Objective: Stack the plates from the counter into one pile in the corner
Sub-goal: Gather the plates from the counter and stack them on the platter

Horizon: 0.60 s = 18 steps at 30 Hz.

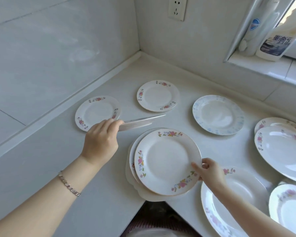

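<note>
A white counter (61, 168) wraps around a tiled corner, seen from above. The left hand (101, 142), with a bracelet (68, 183) on its wrist, pinches the near edge of a plate (140, 122) and holds it in the air, almost edge-on to the camera, above the counter. The right hand (210, 170) grips the right rim of the top plate (166, 161) of a small pile (133, 177) at the counter's inner front edge, thumb on top and fingers beneath; the top plate sits offset to the right on the ones under it. Two small floral plates lie flat and apart nearer the corner: one at left (96, 112), one further back (157, 95). A pale blue-patterned plate (217, 115) lies to the right of them. More floral plates crowd the right edge: two overlapping (284, 147), a large one (237, 194) under the right forearm, another (289, 206) in the lower corner. Two bottles (273, 31) stand on the windowsill (263, 69), and a socket (177, 8) is on the wall.
</note>
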Each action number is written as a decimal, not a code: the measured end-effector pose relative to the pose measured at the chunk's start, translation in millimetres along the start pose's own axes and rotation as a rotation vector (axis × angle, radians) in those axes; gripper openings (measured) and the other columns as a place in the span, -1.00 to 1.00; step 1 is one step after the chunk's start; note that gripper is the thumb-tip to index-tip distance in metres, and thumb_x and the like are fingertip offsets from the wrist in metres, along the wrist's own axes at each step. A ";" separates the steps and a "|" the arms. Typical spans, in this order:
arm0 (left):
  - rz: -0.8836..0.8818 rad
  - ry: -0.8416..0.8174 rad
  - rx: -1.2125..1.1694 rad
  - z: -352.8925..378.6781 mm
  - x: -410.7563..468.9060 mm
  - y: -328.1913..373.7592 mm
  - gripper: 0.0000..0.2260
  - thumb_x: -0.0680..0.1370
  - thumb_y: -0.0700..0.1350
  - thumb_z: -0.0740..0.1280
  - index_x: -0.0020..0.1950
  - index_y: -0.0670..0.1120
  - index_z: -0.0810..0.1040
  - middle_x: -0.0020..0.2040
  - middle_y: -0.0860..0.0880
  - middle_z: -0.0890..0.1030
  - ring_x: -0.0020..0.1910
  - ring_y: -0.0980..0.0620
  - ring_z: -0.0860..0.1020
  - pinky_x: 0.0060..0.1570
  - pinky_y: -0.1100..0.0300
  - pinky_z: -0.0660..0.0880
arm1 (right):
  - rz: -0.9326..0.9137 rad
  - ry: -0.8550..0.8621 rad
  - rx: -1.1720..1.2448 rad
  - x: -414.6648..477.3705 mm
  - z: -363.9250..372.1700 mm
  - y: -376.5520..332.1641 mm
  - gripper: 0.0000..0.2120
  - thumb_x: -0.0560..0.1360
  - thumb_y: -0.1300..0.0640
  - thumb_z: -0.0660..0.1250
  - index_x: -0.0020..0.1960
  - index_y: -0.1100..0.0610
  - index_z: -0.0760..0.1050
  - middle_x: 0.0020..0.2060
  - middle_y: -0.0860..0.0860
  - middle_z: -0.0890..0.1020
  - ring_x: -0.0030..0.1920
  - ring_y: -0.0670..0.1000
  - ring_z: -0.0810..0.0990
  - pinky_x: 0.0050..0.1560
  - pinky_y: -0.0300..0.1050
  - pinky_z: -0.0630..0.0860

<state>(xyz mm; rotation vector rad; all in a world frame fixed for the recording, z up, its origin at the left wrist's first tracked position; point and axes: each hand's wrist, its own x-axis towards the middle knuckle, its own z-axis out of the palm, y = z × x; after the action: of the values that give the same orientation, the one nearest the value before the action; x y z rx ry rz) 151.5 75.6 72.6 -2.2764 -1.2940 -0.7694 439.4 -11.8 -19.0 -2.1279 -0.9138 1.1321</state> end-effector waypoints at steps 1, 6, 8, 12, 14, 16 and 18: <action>0.002 0.000 0.001 1.3 0.4 -1.3 -0.67 0.30 -0.42 0.25 -0.02 -0.12 0.43 -0.34 -0.08 0.62 -0.39 -0.10 0.62 -0.40 0.15 0.44 | -0.008 0.019 -0.043 -1.0 1.2 0.3 -0.83 0.43 0.08 0.38 -0.09 0.18 0.52 -0.37 0.04 0.59 -0.39 0.05 0.62 -0.19 0.00 0.57; 0.027 0.025 0.011 6.8 2.0 -3.7 -0.65 0.28 -0.45 0.26 -0.03 -0.13 0.43 -0.37 -0.09 0.60 -0.42 -0.11 0.60 -0.29 0.14 0.30 | -0.013 0.003 -0.220 -3.7 10.0 -5.5 -0.61 0.41 -0.05 0.38 0.17 0.09 0.46 -0.29 -0.05 0.58 -0.22 0.01 0.55 -0.32 -0.14 0.37; 0.039 0.041 0.001 7.3 2.6 -3.7 -0.66 0.28 -0.44 0.25 -0.03 -0.13 0.44 -0.37 -0.09 0.60 -0.42 -0.11 0.61 -0.28 0.14 0.31 | -0.010 0.005 -0.292 -3.6 12.2 -9.6 -0.56 0.41 -0.09 0.37 0.22 0.05 0.42 -0.30 -0.11 0.53 -0.14 0.02 0.56 -0.23 -0.12 0.39; 0.100 0.066 -0.046 5.4 0.8 -4.3 -0.67 0.31 -0.45 0.23 -0.04 -0.11 0.44 -0.36 -0.07 0.61 -0.37 -0.08 0.57 -0.28 0.19 0.33 | -0.052 0.059 -0.346 4.9 10.5 -14.0 -0.51 0.46 -0.11 0.29 0.30 0.09 0.35 -0.20 -0.04 0.53 -0.13 0.02 0.50 -0.19 -0.13 0.35; 0.155 0.075 -0.096 5.0 1.1 -4.0 -0.68 0.34 -0.45 0.22 -0.04 -0.11 0.44 -0.36 -0.07 0.62 -0.37 -0.08 0.58 -0.28 0.19 0.36 | -0.060 0.065 -0.082 12.9 5.5 -26.7 -0.57 0.47 -0.14 0.24 0.16 0.16 0.43 -0.21 0.03 0.50 -0.15 0.06 0.49 -0.21 -0.11 0.38; 0.204 0.072 -0.151 5.1 3.9 -1.0 -0.68 0.33 -0.46 0.27 -0.04 -0.12 0.45 -0.34 -0.09 0.63 -0.38 -0.11 0.61 -0.28 0.15 0.40 | 0.144 -0.079 0.472 22.1 -3.6 -52.0 -0.60 0.50 -0.16 0.20 0.01 0.19 0.41 -0.23 0.11 0.53 -0.19 0.12 0.53 -0.21 -0.08 0.50; 0.270 0.078 -0.217 3.6 9.3 5.8 -0.76 0.42 -0.43 0.24 -0.04 -0.12 0.45 -0.32 -0.09 0.64 -0.37 -0.11 0.62 -0.27 0.12 0.46 | 0.403 -0.330 0.885 29.2 -16.2 -75.6 -0.49 0.52 -0.20 0.15 0.06 0.28 0.34 -0.10 0.29 0.56 -0.16 0.22 0.60 -0.24 0.05 0.63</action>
<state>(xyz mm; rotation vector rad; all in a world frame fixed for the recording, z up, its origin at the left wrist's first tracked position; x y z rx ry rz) 161.3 80.9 75.4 -2.4949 -0.8795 -0.9273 442.2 54.7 30.0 -1.4187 -0.0231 1.7126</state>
